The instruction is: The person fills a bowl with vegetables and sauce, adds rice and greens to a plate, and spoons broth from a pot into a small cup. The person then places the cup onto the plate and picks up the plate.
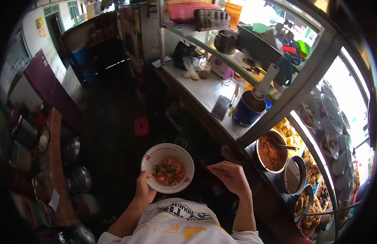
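Note:
My left hand (144, 189) grips the rim of a white bowl (147, 160) with red markings, its thumb over the edge. In the bowl lie chopped orange-red pieces (168, 171) mixed with bits of green. To the right of the bowl and apart from it, my right hand (231, 175) hangs in the air with its fingers pressed together, pointing toward the bowl. Whatever may be between those fingertips cannot be made out.
At right, a pot of red sauce (273, 153) with a ladle stands by a grey pot (295, 175) and several dishes of fried food. A glass-fronted counter (204, 97) bears a blue can (247, 109). Metal lids (81, 180) lie beside a wooden bench (54, 162) at left.

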Motion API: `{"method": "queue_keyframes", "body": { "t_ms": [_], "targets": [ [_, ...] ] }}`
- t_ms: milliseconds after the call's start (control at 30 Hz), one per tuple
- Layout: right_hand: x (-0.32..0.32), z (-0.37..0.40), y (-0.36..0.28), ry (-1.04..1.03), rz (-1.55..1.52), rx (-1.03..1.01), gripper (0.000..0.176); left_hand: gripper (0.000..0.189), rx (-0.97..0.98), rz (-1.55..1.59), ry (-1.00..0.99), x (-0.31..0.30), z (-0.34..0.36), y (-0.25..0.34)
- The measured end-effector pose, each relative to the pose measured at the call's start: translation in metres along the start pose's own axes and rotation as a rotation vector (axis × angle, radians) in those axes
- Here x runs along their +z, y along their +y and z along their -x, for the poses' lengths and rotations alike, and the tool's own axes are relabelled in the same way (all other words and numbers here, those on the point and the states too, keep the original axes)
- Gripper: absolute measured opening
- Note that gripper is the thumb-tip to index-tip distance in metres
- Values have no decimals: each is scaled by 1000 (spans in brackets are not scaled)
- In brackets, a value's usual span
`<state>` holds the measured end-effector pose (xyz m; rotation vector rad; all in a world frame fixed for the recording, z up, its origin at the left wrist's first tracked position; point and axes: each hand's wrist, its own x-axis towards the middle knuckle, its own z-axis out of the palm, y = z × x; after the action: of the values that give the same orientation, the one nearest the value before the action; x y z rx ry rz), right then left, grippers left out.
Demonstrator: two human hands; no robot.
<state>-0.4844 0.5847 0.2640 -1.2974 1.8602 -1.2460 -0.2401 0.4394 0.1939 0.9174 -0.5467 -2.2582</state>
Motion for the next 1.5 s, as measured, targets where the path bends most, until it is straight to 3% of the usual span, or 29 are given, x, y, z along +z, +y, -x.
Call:
{"method": "queue_keyframes", "body": {
  "t_ms": [200,400,600,700,800,867,1000,1133,1200,1300,1400,1433,1467,1500],
  "targets": [
    [19,-114,34,-62,47,0,17,54,244,82,127,-52,-5,50],
    [1,-246,76,64,258,-77,20,61,314,147,281,-75,-7,67],
    [-25,-409,145,281,56,82,24,59,339,208,327,-78,-38,90],
    [-38,-480,181,430,499,-156,36,58,340,194,353,-64,-69,109],
    [-43,-522,190,499,705,-200,42,57,317,178,332,-58,-106,122],
    [-51,-548,203,418,709,-129,37,57,288,160,300,-47,-138,136],
    [-63,-567,224,322,647,-48,15,53,197,99,275,-32,-205,148],
    [-59,-532,224,395,687,-190,11,56,23,-2,188,-21,-265,147],
    [-53,-504,210,383,645,-132,9,57,-64,-40,104,-7,-292,149],
    [-46,-475,194,357,495,-45,14,43,-167,-96,30,4,-334,146],
    [-52,-474,189,668,498,-44,29,36,-287,-224,-66,22,-378,144],
    [-57,-477,195,734,589,77,42,30,-329,-295,-105,19,-398,140],
    [-64,-485,212,798,594,-45,45,26,-378,-358,-119,32,-412,140],
    [-69,-497,235,791,552,-71,46,40,-432,-456,-202,40,-427,140]
  ]
}}
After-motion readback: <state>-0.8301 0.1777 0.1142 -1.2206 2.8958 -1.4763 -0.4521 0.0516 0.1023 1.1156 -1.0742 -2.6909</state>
